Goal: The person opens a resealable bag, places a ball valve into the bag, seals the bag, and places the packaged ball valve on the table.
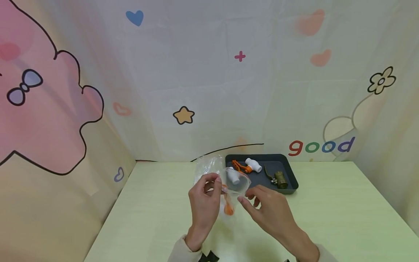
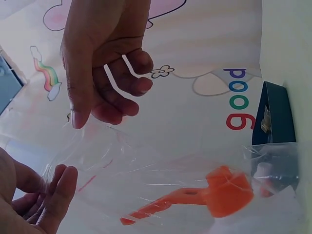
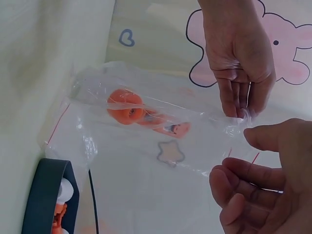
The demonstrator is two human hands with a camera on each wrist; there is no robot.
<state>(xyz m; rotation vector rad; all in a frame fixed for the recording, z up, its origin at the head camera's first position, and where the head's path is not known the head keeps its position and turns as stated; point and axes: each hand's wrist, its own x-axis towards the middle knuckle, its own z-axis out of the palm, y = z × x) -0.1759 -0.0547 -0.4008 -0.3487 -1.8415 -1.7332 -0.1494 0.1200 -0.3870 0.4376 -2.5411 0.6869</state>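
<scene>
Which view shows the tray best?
The head view: it looks down into the tray, showing most of its inside, though the clear bag overlaps one corner. The left wrist view shows a narrow strip of it at far right; the right wrist view shows one end, cut off by the bottom edge.

A booth-like corner, with cartoon-print cloth [image 1: 209, 83] round 1 pale tabletop [image 1: 150, 207].

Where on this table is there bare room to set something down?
Bare table lies left, between the left hand and the table's left edge, and right, between the tray and the right edge. The middle is crowded: valves in the tray, a bag by its left side, plus the right hand and a held-up bag in front.
</scene>
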